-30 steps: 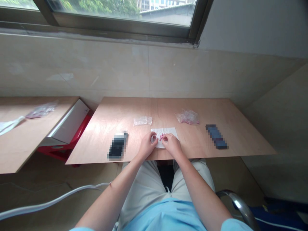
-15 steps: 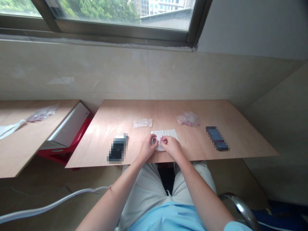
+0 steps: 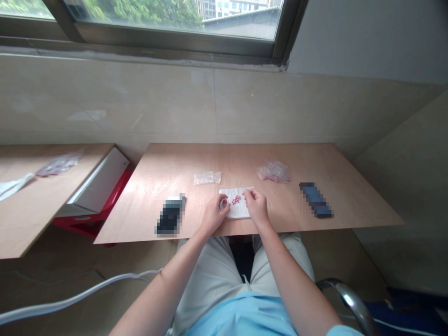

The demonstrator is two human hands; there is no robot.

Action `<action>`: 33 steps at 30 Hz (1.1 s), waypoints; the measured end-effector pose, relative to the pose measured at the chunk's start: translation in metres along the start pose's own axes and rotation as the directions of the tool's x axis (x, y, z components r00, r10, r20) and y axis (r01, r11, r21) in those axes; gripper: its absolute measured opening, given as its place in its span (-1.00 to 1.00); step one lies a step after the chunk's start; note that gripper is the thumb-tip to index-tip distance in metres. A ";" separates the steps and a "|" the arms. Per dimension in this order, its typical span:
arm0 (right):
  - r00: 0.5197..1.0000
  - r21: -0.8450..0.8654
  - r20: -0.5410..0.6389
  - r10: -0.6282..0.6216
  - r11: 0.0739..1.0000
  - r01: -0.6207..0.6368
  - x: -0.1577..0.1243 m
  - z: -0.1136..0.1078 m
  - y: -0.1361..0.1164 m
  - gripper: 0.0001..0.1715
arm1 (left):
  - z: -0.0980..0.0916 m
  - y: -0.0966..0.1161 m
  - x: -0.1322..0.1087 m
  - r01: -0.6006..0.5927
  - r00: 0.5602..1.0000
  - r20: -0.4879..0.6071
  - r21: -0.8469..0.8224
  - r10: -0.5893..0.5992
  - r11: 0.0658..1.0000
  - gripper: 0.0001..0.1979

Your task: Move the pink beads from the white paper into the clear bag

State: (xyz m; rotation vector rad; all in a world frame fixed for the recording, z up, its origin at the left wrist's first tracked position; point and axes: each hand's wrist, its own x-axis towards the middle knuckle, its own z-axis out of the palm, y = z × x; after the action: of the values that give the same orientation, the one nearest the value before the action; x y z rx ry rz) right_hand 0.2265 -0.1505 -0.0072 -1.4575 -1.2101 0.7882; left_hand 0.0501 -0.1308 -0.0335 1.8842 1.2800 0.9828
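Several small pink beads (image 3: 236, 199) lie in a loose cluster on a white sheet (image 3: 241, 213), which looks like paper or cloth. At the sheet's left side, my left hand (image 3: 214, 213) is closed around a small clear ring-shaped thing (image 3: 224, 203). Over the right part of the sheet is my right hand (image 3: 256, 206), with thumb and fingers pinched together just right of the beads. Whatever sits between those fingertips, if anything, is too small to make out.
Behind the sheet lie a flat clear packet (image 3: 207, 178) and a clear bag with pink contents (image 3: 273, 171). Blurred dark objects rest left (image 3: 170, 215) and right (image 3: 316, 200) on the wooden table (image 3: 140, 186). A second table (image 3: 31, 219) stands at the left.
My right hand has moved right, away from the beads, leaving them in plain sight. My left hand keeps its place with the clear ring-shaped thing.
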 end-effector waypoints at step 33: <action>0.882 -0.496 0.436 -0.179 0.770 0.401 0.054 -0.024 0.043 -0.76 | -0.004 0.001 0.002 0.017 0.999 0.033 -0.003 -0.017 1.000 -0.80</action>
State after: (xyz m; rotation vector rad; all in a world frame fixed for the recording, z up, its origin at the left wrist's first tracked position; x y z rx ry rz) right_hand 0.2754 -0.1045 -0.0357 -1.5648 -2.0521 0.4960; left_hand 0.0473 -0.1292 -0.0299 1.8771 1.2727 0.9409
